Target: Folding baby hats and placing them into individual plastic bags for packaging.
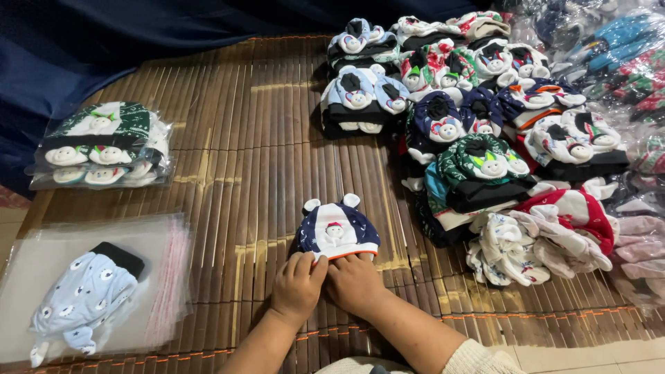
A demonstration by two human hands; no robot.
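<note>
Both hands' grip (298, 285) (355, 280) on navy baby hat (337, 230) (bamboo mat (228, 159) beneath)

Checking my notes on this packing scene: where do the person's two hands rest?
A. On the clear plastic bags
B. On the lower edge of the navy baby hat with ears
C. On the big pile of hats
B: left hand and right hand press side by side on the navy baby hat with ears on the bamboo mat.

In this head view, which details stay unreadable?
- Lower edge of the navy baby hat: covered by the left hand and right hand.
- Hats at the bottom of the pile: buried under others.
- Wrapped goods top right: blurred by glare, cut by the edge.
- Bagged pale blue hat: hazy through plastic.
</note>
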